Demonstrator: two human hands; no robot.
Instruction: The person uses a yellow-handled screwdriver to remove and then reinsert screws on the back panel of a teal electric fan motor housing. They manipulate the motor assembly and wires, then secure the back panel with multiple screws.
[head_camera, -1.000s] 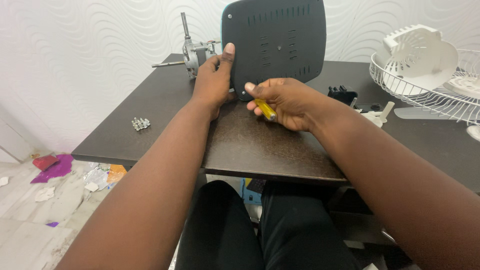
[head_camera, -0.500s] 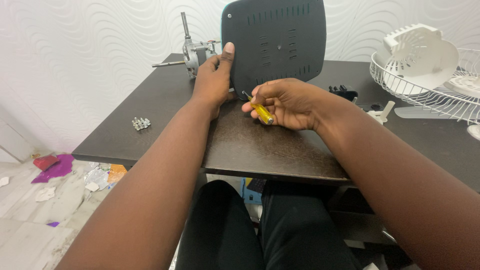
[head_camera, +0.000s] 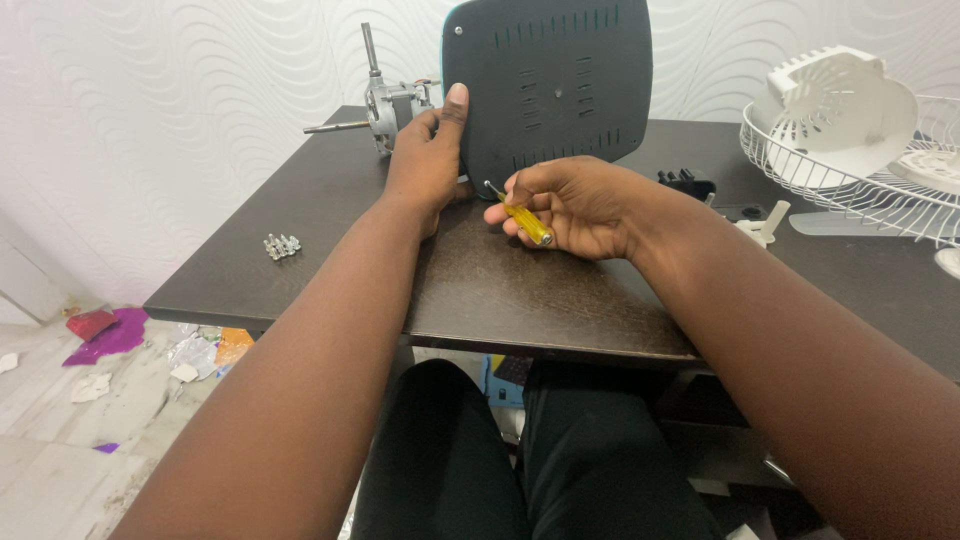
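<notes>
One view, from the head camera, shows it all. The dark grey vented panel (head_camera: 560, 85), teal along its edge, stands upright on the dark wooden table (head_camera: 500, 290). The left hand (head_camera: 428, 160) steadies it from its left side, fingers curled round the edge and thumb pressed flat against the face. The right hand (head_camera: 575, 205) pinches a small yellow-handled screwdriver (head_camera: 520, 215), fingers closed about the handle, the tip set at the panel's lower left corner.

A screw head shows in the panel's upper left corner, so that one sits in place; I cannot tell whether the corner under the tip holds a screw, or which way it is being turned. A small cluster of loose screws (head_camera: 281, 245) lies well apart near the table's left edge. Behind the left hand stands a bare fan motor (head_camera: 385, 100) with its shaft out; at the right rest a white wire fan guard (head_camera: 850, 170) and a white motor housing (head_camera: 840, 110), separate from it all. By my judgement the fan is largely in pieces.
</notes>
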